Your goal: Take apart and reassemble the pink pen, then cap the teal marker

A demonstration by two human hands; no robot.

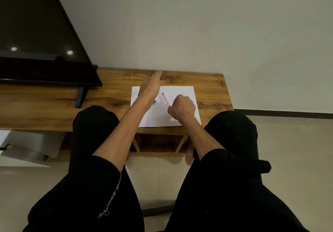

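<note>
A pink pen slants across a white sheet of paper, its dark tip pointing away from me. My right hand is closed in a fist around the pen's near end. My left hand is stretched out flat over the sheet's left part, fingers straight and together, holding nothing. Only a small corner of a teal marker peeks out from under my left wrist; the rest is hidden, so I cannot tell whether it is capped.
The paper lies on a low wooden table set against a pale wall. A large dark TV screen on a stand fills the table's left end. My knees in black trousers press against the table's front edge.
</note>
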